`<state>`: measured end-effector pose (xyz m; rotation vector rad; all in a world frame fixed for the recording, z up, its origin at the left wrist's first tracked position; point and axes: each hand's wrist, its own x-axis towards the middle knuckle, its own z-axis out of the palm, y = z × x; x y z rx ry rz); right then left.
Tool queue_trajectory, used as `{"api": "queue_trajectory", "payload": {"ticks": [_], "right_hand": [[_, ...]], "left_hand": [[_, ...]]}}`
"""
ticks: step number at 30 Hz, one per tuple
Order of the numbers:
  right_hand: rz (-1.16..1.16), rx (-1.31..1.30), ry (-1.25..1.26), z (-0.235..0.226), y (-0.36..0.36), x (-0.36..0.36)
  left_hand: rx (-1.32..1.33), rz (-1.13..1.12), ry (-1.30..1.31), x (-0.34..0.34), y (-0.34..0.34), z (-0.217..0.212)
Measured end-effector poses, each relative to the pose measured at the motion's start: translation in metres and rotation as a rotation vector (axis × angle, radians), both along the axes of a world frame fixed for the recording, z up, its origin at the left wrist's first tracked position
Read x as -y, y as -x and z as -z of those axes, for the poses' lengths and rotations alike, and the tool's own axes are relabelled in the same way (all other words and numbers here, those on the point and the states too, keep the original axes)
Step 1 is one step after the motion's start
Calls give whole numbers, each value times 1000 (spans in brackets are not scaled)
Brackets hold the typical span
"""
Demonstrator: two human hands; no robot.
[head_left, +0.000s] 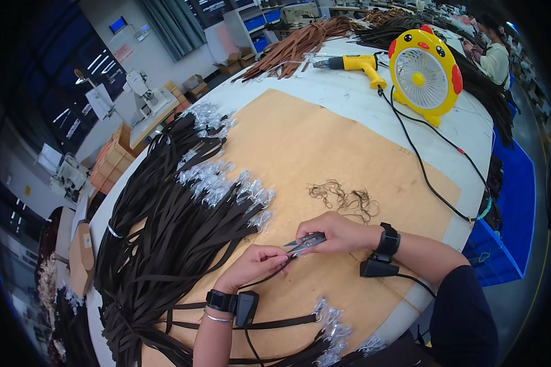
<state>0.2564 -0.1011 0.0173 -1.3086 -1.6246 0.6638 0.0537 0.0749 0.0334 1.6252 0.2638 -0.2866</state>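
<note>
Head view: left hand [255,265] pinches dark strap [277,273] near its end, 8 o'clock of snips [307,243] gripped in right hand [341,232]. On desk [333,88]: strap bundle [174,223], 9 o'clock of hands; yellow fan [417,78], 1 o'clock.

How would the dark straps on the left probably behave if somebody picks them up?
The dark straps likely flop, since they bend loosely. They may tangle, because many lie crossed. Their clear-wrapped ends could be slippery, as they look shiny.
</note>
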Motion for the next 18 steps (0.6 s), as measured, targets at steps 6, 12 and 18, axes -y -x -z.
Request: {"api": "queue_trajectory", "payload": {"ticks": [6,12,18], "right_hand": [[132,313,-178,11,2,-2],[59,617,-88,1,5,8],[246,324,33,-6,8,10]], "left_hand": [[353,-253,-708,26,6,0],[471,-334,-967,56,7,16],[262,-467,-601,72,16,27]]}}
